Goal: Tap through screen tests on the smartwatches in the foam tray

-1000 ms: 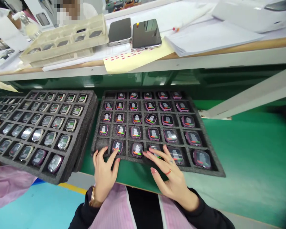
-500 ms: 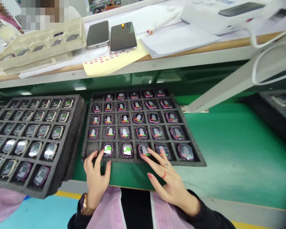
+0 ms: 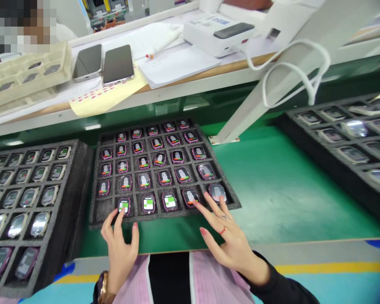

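In front of me lies a dark grey foam tray [image 3: 160, 216] of compartments, each with a purple-framed smartwatch body, apart from bare corner cells at front left and back left. My left hand [image 3: 119, 238] is open, its fingertips at the front-row watch [image 3: 123, 206] with a green and white screen. The two watches right of it, a second watch [image 3: 148, 204] and a third watch [image 3: 169, 202], show similar green and white screens. With fingers spread, my right hand [image 3: 229, 236] has a fingertip at the fourth watch [image 3: 190, 197], whose screen shows white text. Other fingers reach over the rightmost watch [image 3: 217, 193].
Stacked foam trays [image 3: 55, 211] of watches stand at left. Another foam tray [image 3: 332, 169] lies at right. A slanted white post [image 3: 250, 107] meets the green table [image 3: 272, 198]. On the shelf are two phones [image 3: 118, 64], papers [image 3: 177, 65] and a white cable [image 3: 299, 71].
My view has turned rightward, showing more of the right tray. My right hand has moved one watch to the right; the third front-row watch now shows a green and white screen instead of text.
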`<control>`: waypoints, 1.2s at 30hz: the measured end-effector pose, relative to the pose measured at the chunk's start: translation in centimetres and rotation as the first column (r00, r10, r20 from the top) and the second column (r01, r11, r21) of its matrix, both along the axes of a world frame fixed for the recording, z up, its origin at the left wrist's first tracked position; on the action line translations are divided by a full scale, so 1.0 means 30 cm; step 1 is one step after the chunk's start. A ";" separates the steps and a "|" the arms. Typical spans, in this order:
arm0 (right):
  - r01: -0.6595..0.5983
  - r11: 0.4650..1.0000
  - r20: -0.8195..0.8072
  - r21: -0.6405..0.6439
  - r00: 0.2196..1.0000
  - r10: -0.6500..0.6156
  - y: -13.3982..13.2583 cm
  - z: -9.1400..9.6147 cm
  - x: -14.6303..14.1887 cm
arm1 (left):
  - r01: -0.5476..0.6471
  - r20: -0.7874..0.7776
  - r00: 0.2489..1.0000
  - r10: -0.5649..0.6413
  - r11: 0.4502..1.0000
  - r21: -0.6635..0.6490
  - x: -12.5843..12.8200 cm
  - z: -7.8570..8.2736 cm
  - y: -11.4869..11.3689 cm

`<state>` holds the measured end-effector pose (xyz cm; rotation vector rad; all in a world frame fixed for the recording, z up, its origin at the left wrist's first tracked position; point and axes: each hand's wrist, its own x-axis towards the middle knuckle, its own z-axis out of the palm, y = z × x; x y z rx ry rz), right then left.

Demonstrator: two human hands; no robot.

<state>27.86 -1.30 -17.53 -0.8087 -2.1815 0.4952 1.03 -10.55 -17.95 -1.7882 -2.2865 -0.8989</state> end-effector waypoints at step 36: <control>0.102 0.993 0.205 0.052 0.972 -0.111 0.216 0.057 0.037 | -0.078 0.074 0.995 0.071 0.991 0.106 -0.044 0.005 0.021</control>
